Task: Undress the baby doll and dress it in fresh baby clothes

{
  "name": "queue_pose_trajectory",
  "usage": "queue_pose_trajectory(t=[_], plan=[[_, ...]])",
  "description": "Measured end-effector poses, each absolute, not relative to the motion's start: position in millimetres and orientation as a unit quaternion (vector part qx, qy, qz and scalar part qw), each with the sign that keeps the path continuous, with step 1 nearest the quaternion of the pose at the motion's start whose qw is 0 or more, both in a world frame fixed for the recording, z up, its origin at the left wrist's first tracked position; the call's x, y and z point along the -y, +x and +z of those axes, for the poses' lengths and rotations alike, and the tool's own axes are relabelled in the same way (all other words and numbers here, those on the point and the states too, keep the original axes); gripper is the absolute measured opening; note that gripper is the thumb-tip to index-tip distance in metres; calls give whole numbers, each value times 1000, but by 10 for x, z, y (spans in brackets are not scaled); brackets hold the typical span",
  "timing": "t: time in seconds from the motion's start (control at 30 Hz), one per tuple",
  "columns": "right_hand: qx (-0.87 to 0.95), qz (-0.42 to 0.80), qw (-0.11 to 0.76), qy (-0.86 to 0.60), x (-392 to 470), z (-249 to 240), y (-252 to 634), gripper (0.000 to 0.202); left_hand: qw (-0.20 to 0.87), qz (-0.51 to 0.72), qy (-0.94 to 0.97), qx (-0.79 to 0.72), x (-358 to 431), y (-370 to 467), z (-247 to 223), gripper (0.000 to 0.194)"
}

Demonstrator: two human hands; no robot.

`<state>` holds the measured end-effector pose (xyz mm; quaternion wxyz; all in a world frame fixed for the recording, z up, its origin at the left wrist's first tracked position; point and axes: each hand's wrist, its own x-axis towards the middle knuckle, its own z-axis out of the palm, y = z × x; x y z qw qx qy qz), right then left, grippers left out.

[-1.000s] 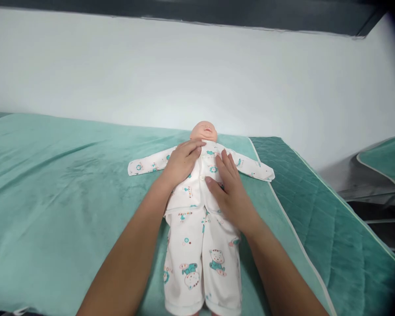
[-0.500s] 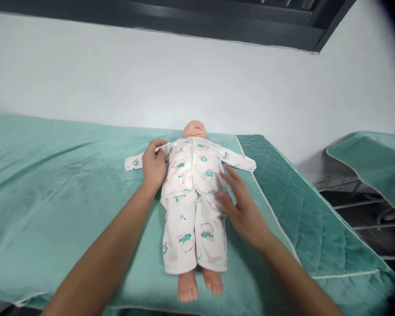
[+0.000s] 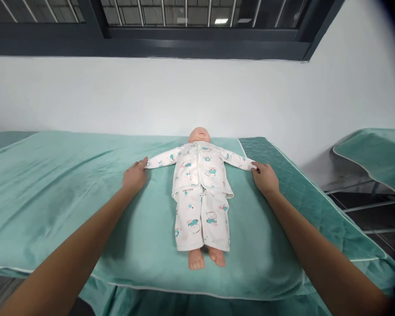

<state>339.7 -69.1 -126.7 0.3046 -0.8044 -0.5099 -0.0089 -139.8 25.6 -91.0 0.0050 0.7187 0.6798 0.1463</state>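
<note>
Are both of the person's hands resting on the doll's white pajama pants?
No, the left hand and right hand are at the cuffs of the pajama top's outstretched sleeves.

The single head-worn view looks forward and down from above the forearms, facing the wall.

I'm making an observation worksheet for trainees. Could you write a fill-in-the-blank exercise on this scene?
1. The left hand and right hand each touch the end of a ____ of the patterned top.
2. The doll lies face-up, on its ____.
3. Two bare ____ show below the trousers.
4. Behind the window frame stand metal ____.

Missing words: sleeve; back; feet; bars.
</note>
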Motion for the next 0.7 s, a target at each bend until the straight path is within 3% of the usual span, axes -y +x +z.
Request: queue_pose_trajectory(t=[0.3, 0.4, 0.5, 0.7], plan=[[509, -62, 328, -794, 791, -1264, 3361, 43, -26, 184, 652, -735, -177, -1388, -919, 61], [573, -87, 374, -724, 928, -1118, 3140, 39, -26, 184, 655, -732, -190, -1373, -955, 56], [683, -13, 405, -607, 1147, -856, 2756, 30, -28, 193, 646, -738, -219, -1380, -981, 54], [810, 71, 242, -530, 1438, -408, 2178, 22, -23, 208, 639, -740, -230, -1404, -1000, 55]])
